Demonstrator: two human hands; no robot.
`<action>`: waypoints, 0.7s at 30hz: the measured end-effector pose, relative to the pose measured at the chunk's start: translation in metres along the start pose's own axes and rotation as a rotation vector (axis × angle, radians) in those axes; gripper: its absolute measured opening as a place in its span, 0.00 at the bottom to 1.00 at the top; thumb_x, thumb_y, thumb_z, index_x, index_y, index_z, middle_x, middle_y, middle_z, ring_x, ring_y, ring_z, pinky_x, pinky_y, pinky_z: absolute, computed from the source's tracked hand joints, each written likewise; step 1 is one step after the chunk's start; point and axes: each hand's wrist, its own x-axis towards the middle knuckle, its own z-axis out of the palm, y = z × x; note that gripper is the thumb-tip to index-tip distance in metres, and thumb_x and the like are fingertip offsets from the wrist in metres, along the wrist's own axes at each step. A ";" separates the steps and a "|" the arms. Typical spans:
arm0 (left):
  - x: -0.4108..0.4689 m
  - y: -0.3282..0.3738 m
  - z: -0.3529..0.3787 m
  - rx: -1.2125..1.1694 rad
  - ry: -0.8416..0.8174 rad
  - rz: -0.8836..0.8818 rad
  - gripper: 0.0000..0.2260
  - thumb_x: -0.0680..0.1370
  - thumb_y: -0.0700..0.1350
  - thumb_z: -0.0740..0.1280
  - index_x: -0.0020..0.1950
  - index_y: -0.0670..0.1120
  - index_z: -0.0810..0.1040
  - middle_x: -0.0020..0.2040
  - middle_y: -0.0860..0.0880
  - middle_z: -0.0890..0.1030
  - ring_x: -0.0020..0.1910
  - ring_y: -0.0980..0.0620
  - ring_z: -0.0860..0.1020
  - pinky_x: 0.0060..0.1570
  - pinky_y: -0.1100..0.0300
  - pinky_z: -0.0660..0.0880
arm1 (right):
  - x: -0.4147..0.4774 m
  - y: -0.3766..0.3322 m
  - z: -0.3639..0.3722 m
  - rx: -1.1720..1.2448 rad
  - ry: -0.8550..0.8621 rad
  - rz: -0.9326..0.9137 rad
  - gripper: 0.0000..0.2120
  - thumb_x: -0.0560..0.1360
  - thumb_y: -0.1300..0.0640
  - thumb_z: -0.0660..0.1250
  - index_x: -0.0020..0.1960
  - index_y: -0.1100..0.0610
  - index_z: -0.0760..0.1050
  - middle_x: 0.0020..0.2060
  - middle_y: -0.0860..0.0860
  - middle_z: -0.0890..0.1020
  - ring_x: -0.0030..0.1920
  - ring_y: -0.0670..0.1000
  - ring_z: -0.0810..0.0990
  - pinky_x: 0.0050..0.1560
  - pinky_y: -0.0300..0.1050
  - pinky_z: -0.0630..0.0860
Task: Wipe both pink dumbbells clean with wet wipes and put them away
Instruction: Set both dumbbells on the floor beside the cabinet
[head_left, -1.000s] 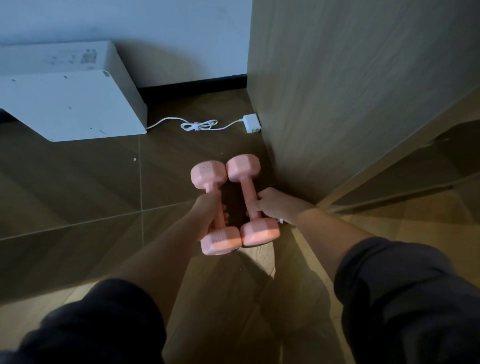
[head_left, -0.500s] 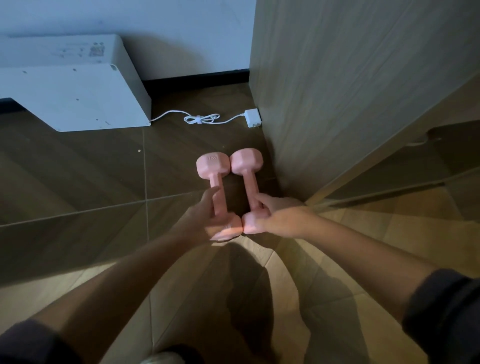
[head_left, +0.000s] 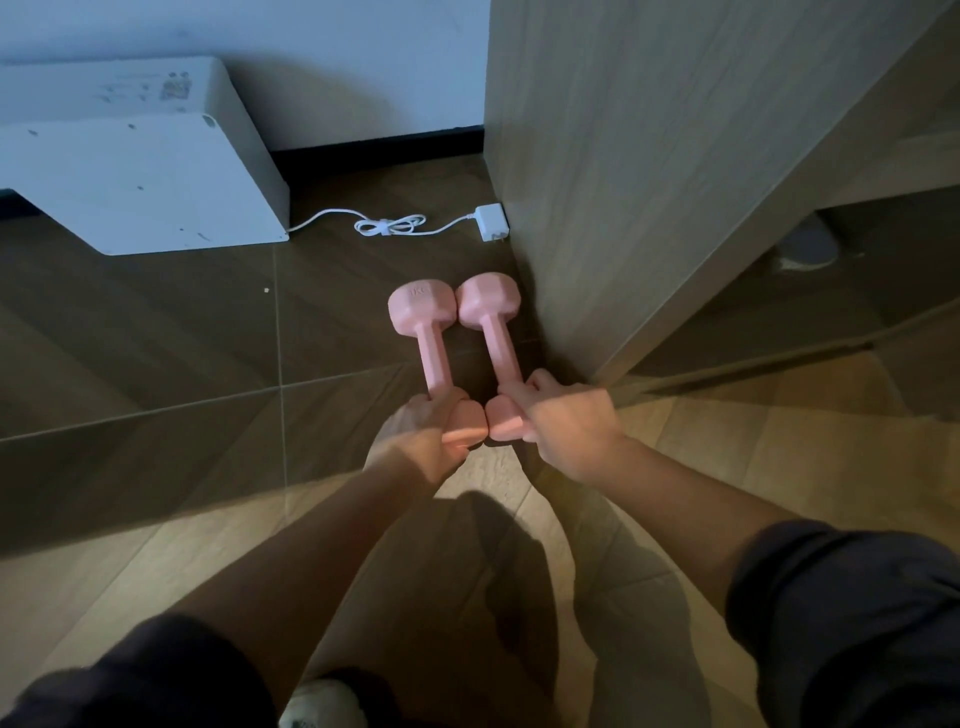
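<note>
Two pink dumbbells lie side by side on the dark floor beside a wooden cabinet side. The left dumbbell (head_left: 432, 347) has its near head under my left hand (head_left: 423, 434), whose fingers curl around that head and the handle's end. The right dumbbell (head_left: 493, 332) lies close to the cabinet; my right hand (head_left: 563, 428) grips its near head, with the fingers wrapped over the handle's end. Both far heads touch each other. No wet wipe is in view.
The wooden cabinet side (head_left: 649, 182) rises at the right, close to the right dumbbell. A white box-like appliance (head_left: 140, 176) sits at the back left against the wall. A white cable with a plug (head_left: 491, 222) lies on the floor behind the dumbbells.
The dumbbells came down from the air onto the floor next to the cabinet. Both hands slid from the handles toward the near heads.
</note>
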 end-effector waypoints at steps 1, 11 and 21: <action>0.000 0.002 0.000 0.010 -0.001 0.009 0.26 0.75 0.46 0.72 0.71 0.55 0.68 0.62 0.45 0.76 0.59 0.46 0.77 0.57 0.54 0.76 | -0.002 0.001 -0.001 -0.007 -0.002 0.011 0.26 0.77 0.56 0.68 0.72 0.48 0.64 0.56 0.52 0.75 0.42 0.55 0.81 0.42 0.45 0.77; 0.014 0.012 0.007 0.004 -0.007 0.009 0.28 0.74 0.45 0.73 0.71 0.55 0.68 0.61 0.45 0.77 0.57 0.46 0.78 0.56 0.55 0.76 | -0.010 0.010 0.007 0.007 -0.024 0.083 0.26 0.76 0.59 0.68 0.71 0.50 0.62 0.59 0.53 0.73 0.44 0.55 0.82 0.41 0.46 0.78; 0.023 0.015 0.000 0.063 -0.053 -0.027 0.29 0.74 0.46 0.74 0.72 0.53 0.66 0.62 0.44 0.76 0.59 0.45 0.78 0.60 0.51 0.77 | -0.001 0.008 0.023 0.075 0.220 0.126 0.28 0.56 0.67 0.81 0.55 0.55 0.80 0.37 0.54 0.78 0.19 0.55 0.72 0.21 0.43 0.70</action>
